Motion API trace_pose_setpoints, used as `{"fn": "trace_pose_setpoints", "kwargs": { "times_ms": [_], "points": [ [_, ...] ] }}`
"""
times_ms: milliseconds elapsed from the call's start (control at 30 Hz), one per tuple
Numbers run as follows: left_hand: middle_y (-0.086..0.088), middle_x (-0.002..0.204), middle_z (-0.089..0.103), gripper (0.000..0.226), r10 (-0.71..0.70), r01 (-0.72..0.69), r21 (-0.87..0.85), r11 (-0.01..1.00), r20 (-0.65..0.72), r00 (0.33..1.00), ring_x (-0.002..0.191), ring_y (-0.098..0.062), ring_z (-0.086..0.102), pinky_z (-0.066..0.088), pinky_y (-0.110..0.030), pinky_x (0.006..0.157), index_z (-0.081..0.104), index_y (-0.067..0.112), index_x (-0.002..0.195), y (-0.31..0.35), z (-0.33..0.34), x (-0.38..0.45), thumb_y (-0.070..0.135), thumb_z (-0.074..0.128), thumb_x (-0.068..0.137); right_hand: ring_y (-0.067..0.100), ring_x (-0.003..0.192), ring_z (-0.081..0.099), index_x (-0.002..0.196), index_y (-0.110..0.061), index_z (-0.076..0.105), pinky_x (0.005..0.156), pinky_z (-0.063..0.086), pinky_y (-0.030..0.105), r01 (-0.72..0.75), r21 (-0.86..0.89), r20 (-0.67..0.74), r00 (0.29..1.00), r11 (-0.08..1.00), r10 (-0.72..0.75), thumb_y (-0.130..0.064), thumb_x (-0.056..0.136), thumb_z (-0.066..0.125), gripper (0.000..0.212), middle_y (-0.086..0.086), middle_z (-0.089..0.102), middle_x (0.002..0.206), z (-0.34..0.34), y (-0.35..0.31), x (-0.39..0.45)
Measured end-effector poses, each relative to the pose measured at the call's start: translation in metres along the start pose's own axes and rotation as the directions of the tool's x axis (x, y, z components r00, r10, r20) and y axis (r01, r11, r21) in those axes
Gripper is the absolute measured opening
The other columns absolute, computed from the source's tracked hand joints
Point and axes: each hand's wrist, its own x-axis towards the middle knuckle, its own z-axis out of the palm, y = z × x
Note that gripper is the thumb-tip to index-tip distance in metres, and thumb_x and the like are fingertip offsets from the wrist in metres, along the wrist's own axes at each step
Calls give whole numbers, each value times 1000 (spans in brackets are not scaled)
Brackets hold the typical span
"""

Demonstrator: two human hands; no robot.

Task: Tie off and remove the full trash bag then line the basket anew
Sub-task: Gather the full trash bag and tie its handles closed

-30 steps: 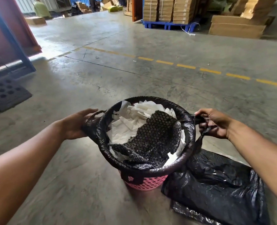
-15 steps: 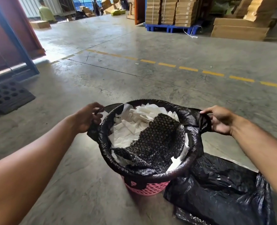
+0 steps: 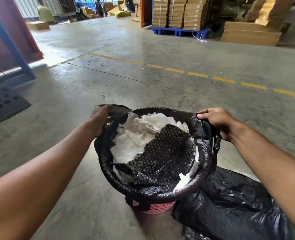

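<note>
A pink plastic basket (image 3: 154, 207) stands on the concrete floor, lined with a black trash bag (image 3: 107, 163) folded over its rim. White paper scraps (image 3: 131, 144) and a sheet of black bubble wrap (image 3: 162, 158) fill it. My left hand (image 3: 98, 119) is shut on the bag's edge at the far left of the rim. My right hand (image 3: 217, 121) is shut on the bag's edge at the far right, with a handle loop hanging below it. Both edges are lifted off the rim. A second black bag (image 3: 233, 203) lies flat on the floor to the right of the basket.
A black perforated mat (image 3: 3, 103) lies at the left by a blue and red steel frame (image 3: 13, 47). A dashed yellow line (image 3: 198, 74) crosses the floor. Stacked cartons on a blue pallet (image 3: 179, 31) stand at the back. People stand far off at the top left.
Both hands have pulled the bag's edges up off the rim and toward the far side of the basket. The camera has tilted, so the basket sits lower in view.
</note>
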Motion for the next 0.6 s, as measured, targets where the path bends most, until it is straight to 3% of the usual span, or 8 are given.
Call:
{"fn": "trace_pose_setpoints", "kwargs": {
  "times_ms": [33,100,200,300,367,400,500,600],
  "points": [
    [-7,83,70,7,14,-16,51,999,34,999,69,-22,64,51,-22,48,63,13,100,-1,2,-2,16,59,96,11,45,60,89,-8,71,42,52,20,-2,-21,11,1000,1000,2,-6,88,71,2,9,67,73,3,-1,-3],
    [-12,87,76,8,77,-94,208,974,86,993,73,-26,68,57,-29,61,75,12,91,-5,3,-3,19,70,90,13,52,62,91,-7,73,47,55,22,15,-92,18,1000,996,-14,-6,83,77,10,8,69,74,9,0,-5],
    [-8,84,76,11,199,-195,279,940,12,980,74,-22,69,58,-28,65,78,16,93,-5,7,-4,25,75,88,18,61,64,87,-9,74,61,57,28,106,-32,-22,994,994,-107,-1,83,75,9,9,71,77,17,-2,-7],
    [-1,80,70,10,215,-219,-69,973,-55,975,74,-18,70,56,-25,59,67,19,91,11,8,-4,24,62,98,17,61,63,89,-6,75,65,56,29,189,107,-20,982,976,-188,-2,87,71,7,6,70,71,18,-3,-8],
    [1,71,69,14,130,-132,-366,921,-31,991,68,-16,69,55,-25,58,62,17,88,20,-1,-4,19,54,100,15,64,62,91,-7,74,66,54,28,213,171,-14,977,962,-214,-4,90,69,6,5,68,73,9,-3,-8],
    [2,66,68,15,105,-98,-420,902,-7,994,64,-16,68,55,-26,58,62,16,86,22,-8,-5,19,53,98,12,62,62,89,-9,73,64,54,26,211,206,-13,977,956,-213,-4,92,66,8,3,68,72,3,-2,-8],
    [1,68,65,15,93,-72,-206,976,92,991,59,-16,65,55,-26,57,67,14,90,18,-29,-10,21,55,96,7,55,65,92,-12,69,54,56,23,156,235,42,984,960,-170,-9,93,67,4,5,69,76,-16,1,-10],
    [0,80,65,15,90,-118,121,986,213,973,71,-16,63,57,-27,65,69,16,98,12,-41,-15,24,56,96,11,61,67,101,-12,69,49,53,26,100,9,219,971,995,-100,-18,85,78,20,5,72,81,-26,6,-15]
  ]
}}
